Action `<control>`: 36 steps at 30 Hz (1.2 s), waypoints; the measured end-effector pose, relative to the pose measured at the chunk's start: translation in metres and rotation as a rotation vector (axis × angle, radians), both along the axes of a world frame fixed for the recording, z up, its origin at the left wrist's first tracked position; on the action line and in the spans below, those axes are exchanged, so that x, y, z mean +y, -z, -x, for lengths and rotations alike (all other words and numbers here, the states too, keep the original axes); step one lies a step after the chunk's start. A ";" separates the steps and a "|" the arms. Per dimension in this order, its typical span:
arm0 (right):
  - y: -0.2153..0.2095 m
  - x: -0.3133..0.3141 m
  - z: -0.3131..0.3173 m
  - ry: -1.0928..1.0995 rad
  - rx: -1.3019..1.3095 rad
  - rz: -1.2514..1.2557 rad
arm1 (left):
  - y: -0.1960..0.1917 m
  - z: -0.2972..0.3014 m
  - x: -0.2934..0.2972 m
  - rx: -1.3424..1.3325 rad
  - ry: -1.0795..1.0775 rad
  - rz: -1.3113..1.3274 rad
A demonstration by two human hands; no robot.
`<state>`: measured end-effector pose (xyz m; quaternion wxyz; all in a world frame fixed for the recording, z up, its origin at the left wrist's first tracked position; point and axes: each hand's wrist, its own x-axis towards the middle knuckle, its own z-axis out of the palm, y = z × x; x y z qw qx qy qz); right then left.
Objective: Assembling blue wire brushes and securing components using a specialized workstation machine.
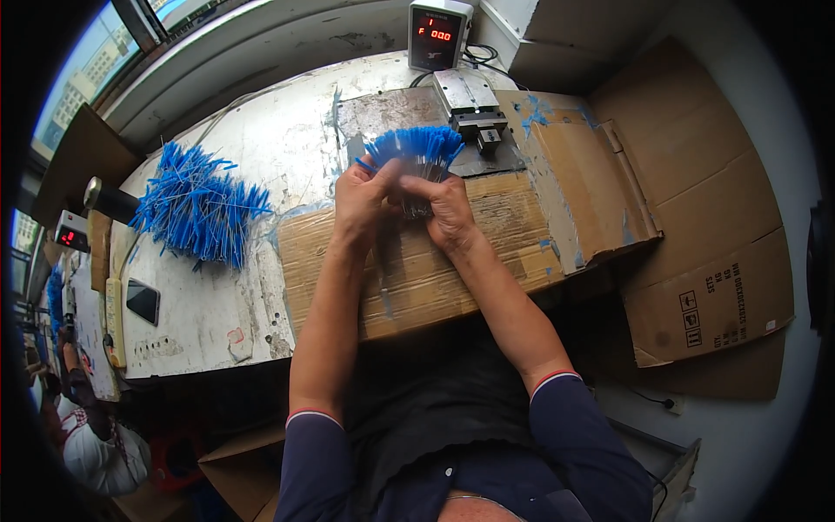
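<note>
A fanned bundle of thin pieces with blue ends and pale, wire-like shafts [417, 143] is held up over the near part of the bench. My left hand [359, 202] grips it from the left, thumb across the shafts. From the right, my right hand [450, 210] closes on the same bundle, its thumb pointing inward. The blue ends spread away from me, while the lower ends show between my palms. Under both hands lies a flat cardboard sheet [504, 252]. To the left, a loose heap of similar blue pieces [196, 209] lies on the white bench top.
Beyond my hands, a small metal fixture [470, 100] sits on a metal plate [391, 106]. A box with a red digital display [437, 36] stands behind it. A dark phone [143, 301] lies left. Cardboard flaps [696, 261] rise at right. Another person [100, 448] is at far left.
</note>
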<state>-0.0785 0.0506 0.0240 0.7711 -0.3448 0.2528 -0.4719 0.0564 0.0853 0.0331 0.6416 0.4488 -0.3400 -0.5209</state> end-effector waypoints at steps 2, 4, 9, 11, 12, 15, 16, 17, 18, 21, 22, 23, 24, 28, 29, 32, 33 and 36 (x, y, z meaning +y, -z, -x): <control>-0.004 0.002 -0.001 0.015 -0.014 -0.016 | 0.001 0.000 0.000 0.000 -0.015 -0.008; -0.003 0.000 -0.002 0.031 -0.028 -0.030 | 0.000 0.001 0.000 0.078 -0.006 -0.009; -0.001 -0.004 0.000 0.011 -0.103 -0.082 | 0.007 -0.002 -0.002 0.071 -0.008 0.080; -0.004 -0.003 0.001 0.009 -0.105 -0.081 | 0.010 -0.006 -0.002 0.052 0.058 0.078; -0.005 -0.002 0.001 0.004 -0.108 -0.081 | 0.012 -0.006 -0.002 0.050 0.041 0.065; -0.005 -0.001 0.002 0.019 -0.071 -0.053 | 0.007 -0.001 -0.002 0.055 0.010 0.037; -0.003 -0.002 0.002 0.019 -0.072 -0.053 | 0.004 0.000 -0.001 0.060 -0.007 0.023; 0.001 -0.004 0.003 0.006 -0.034 -0.015 | 0.004 0.001 -0.001 0.059 -0.007 0.023; 0.005 -0.005 0.003 -0.007 0.005 0.023 | 0.003 0.002 -0.001 0.017 -0.012 0.010; 0.009 -0.004 -0.002 0.058 0.020 0.042 | 0.003 0.005 -0.001 -0.004 -0.030 0.006; 0.004 -0.002 -0.002 0.057 0.022 0.042 | 0.004 0.005 -0.001 0.019 -0.046 0.019; -0.001 0.002 -0.002 0.054 -0.010 0.021 | 0.005 0.002 0.000 0.021 -0.046 0.020; -0.005 0.004 -0.002 0.050 -0.041 0.000 | 0.007 -0.002 0.001 0.068 -0.027 0.018; -0.001 -0.002 0.002 0.010 -0.098 -0.057 | 0.012 -0.006 -0.002 0.120 0.005 0.019; -0.002 -0.001 0.002 -0.002 -0.103 -0.053 | 0.012 -0.006 -0.003 0.120 0.006 0.019; -0.002 -0.003 0.005 -0.018 -0.116 -0.048 | 0.007 -0.002 -0.002 0.074 -0.026 -0.003; -0.002 -0.003 0.006 -0.026 -0.126 -0.046 | 0.005 0.001 -0.003 0.121 -0.039 0.013; -0.003 -0.005 0.006 -0.026 -0.129 -0.034 | 0.005 0.001 -0.003 0.190 -0.038 0.034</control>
